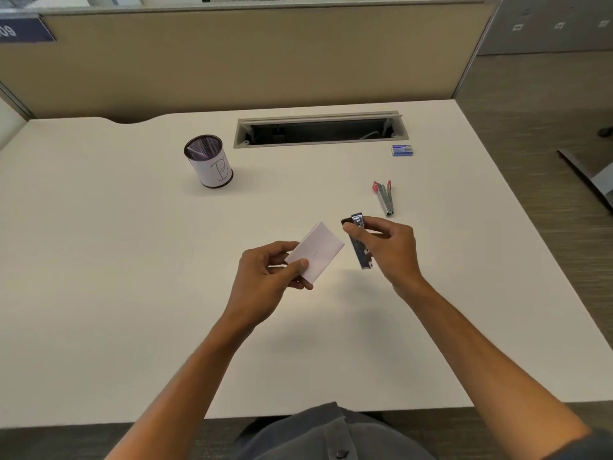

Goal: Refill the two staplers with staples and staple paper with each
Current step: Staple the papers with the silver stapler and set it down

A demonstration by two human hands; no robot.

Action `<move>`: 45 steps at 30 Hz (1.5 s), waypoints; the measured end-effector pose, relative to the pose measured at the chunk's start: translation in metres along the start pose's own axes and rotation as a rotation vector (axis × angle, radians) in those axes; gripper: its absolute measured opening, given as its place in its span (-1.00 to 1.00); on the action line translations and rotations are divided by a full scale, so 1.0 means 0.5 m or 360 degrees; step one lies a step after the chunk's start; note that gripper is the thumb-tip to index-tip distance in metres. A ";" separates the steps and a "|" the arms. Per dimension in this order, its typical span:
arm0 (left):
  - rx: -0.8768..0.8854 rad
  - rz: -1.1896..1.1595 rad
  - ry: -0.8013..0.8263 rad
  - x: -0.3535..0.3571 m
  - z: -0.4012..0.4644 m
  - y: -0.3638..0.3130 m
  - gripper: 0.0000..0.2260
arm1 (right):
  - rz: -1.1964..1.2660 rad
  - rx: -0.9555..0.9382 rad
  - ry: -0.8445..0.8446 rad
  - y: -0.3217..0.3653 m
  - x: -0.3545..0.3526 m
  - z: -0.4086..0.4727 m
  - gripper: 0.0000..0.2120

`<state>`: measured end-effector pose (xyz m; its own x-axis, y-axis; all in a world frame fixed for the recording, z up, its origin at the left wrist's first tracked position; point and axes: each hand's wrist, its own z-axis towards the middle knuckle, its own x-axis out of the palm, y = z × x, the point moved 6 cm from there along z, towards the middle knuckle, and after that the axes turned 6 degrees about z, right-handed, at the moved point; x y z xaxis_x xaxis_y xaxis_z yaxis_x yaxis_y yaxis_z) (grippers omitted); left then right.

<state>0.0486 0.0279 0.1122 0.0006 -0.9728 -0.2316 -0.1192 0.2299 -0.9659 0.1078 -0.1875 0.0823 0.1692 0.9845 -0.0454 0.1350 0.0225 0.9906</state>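
While both hands hover above the white surface (pixel 99 260), the head view shows the left hand (pixel 265 277) pinching a small folded paper (pixel 315 252) between thumb and curled fingers; the paper's long axis runs from the hand up toward the right, and a short staple mark shows near its middle. Just beside it, apart from the paper, the right hand (pixel 388 247) has its grip curled round a dark and silver stapler (pixel 360 244), held off the surface with its long axis nearly toward and away from the person, metal end nearest the body. Farther back on the right lies a red stapler (pixel 384 197), hinged open, its red ends pointing away. Beyond it sits a blue staple box (pixel 402 150). A mesh pen cup (pixel 209 161) stands well to the left, near a cable slot (pixel 320 129).
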 end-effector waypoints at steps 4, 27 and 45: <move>-0.0007 -0.0022 -0.0026 -0.024 0.017 0.004 -0.83 | -0.0219 -0.0088 -0.0092 0.003 0.040 0.061 -0.69; -0.0105 -0.0023 -0.0070 -0.112 0.104 0.041 -0.83 | -0.0875 0.0038 -0.0168 -0.073 0.248 0.324 -0.44; -0.0156 -0.0043 -0.0079 -0.130 0.114 0.045 -0.83 | -0.1244 -0.0015 -0.0147 -0.056 0.282 0.327 -0.32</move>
<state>0.1025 0.0982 0.0987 0.0536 -0.9754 -0.2136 -0.2150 0.1976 -0.9564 0.2873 -0.0779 0.0269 0.1093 0.6641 -0.7396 0.2402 0.7044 0.6680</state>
